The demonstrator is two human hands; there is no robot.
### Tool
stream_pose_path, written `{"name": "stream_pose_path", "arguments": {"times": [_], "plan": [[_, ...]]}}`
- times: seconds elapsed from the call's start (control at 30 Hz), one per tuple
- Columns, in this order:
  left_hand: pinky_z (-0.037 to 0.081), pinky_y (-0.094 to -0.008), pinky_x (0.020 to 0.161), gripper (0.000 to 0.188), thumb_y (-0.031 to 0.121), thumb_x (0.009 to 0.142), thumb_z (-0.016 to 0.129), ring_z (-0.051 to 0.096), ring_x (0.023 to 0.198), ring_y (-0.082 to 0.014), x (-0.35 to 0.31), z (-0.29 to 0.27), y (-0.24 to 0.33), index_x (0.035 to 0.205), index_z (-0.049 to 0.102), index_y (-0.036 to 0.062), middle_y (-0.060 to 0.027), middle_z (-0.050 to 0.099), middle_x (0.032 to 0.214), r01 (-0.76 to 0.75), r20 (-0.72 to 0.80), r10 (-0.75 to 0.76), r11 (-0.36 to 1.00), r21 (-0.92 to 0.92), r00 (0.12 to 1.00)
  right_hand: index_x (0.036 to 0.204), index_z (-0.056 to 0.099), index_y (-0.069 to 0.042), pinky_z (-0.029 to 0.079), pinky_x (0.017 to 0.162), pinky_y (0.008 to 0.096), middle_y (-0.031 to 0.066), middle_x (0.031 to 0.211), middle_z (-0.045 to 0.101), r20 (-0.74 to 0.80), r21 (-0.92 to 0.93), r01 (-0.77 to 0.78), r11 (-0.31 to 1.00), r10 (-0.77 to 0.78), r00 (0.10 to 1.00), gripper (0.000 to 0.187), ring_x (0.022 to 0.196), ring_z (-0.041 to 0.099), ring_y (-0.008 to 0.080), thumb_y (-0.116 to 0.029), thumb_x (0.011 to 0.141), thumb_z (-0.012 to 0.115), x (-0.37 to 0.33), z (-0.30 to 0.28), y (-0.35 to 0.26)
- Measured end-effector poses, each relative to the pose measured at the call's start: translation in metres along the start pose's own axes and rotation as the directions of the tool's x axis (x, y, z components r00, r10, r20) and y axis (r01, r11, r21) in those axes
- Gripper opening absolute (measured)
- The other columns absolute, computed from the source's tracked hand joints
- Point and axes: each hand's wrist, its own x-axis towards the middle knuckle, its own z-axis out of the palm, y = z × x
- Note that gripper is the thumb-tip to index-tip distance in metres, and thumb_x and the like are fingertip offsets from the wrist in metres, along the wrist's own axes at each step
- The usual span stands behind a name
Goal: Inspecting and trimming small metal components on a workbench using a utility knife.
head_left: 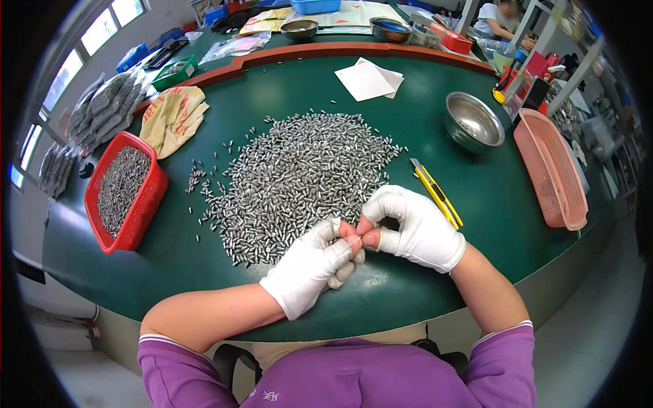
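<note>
A broad heap of small silvery metal pins (306, 170) covers the middle of the green table. At its near right edge my two hands meet, both in white gloves with bare fingertips. My left hand (316, 258) is closed, thumb and fingers pinched together. Against it presses my right hand (408, 228), its thumb and forefinger also pinched. Whatever sits between the fingertips is too small and hidden to name. Just right of the heap, beyond my right hand, lies a yellow utility knife (437, 194).
A red basket (156, 190) full of small metal parts stands at left by a crumpled yellowish bag (173, 119). To the right are a steel bowl (486, 119) and a pink basket (551, 170). White paper sheets (367, 78) lie near the raised wooden edge (320, 49). A person (500, 24) sits far right.
</note>
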Motion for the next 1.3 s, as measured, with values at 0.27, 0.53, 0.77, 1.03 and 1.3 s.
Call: {"name": "stream_pose_path", "arguments": {"times": [0.27,0.53,0.77,1.03,1.3], "plan": [[0.033,-0.0181,0.052,0.016,0.02,0.095,0.062,0.043,0.059,-0.0046,0.0,-0.002,-0.001,0.105,0.055,0.0113,-0.0004,0.059,0.085,-0.006,0.021,0.008,0.997,-0.08,1.0,0.092,0.067,-0.006,0.049,0.079,0.0311,0.0068,0.089,0.063,-0.002,0.021,-0.015,1.0,0.016,1.0,0.018,0.087,0.062,0.0209,-0.016,0.079,0.075,-0.001,-0.001,0.001],[0.033,-0.0201,0.052,0.015,0.026,0.096,0.059,0.043,0.058,-0.0064,0.001,-0.001,0.002,0.101,0.059,0.0111,-0.0003,0.061,0.084,0.002,0.046,0.002,0.996,-0.086,0.999,0.085,0.068,-0.01,0.05,0.071,0.0341,0.0063,0.081,0.062,-0.194,-0.475,-0.077,0.877,-0.019,0.981,0.013,0.077,0.062,0.0243,-0.014,0.075,0.074,0.0,-0.011,0.025],[0.033,-0.021,0.053,0.022,0.029,0.097,0.057,0.044,0.059,-0.0071,0.001,0.002,0.002,0.107,0.059,0.0097,-0.0008,0.061,0.086,-0.024,0.064,0.027,0.999,-0.038,0.998,0.083,0.066,-0.009,0.049,0.073,0.0378,0.0075,0.082,0.062,-0.164,-0.614,-0.121,0.78,0.024,0.986,0.01,0.081,0.061,0.027,-0.017,0.079,0.069,-0.002,-0.005,0.025],[0.033,-0.0198,0.056,0.019,0.022,0.095,0.061,0.041,0.061,-0.005,-0.01,-0.003,-0.001,0.109,0.055,0.0108,-0.0002,0.061,0.093,-0.013,0.018,0.015,0.993,-0.117,1.0,0.083,0.061,-0.006,0.049,0.071,0.0366,0.0083,0.083,0.062,-0.083,-0.258,0.217,0.942,-0.245,0.966,0.014,0.08,0.06,0.0273,-0.009,0.076,0.073,0.002,0.0,0.015],[0.035,-0.0163,0.054,0.017,0.022,0.096,0.061,0.042,0.06,-0.0025,-0.033,0.006,-0.012,0.105,0.053,0.0111,0.0008,0.058,0.087,-0.031,-0.07,0.023,0.993,-0.112,0.997,0.089,0.066,-0.011,0.05,0.072,0.038,0.0052,0.084,0.062,0.03,-0.21,0.305,0.929,-0.306,0.952,0.014,0.082,0.06,0.0272,-0.02,0.079,0.069,0.0,0.015,0.0]]}}
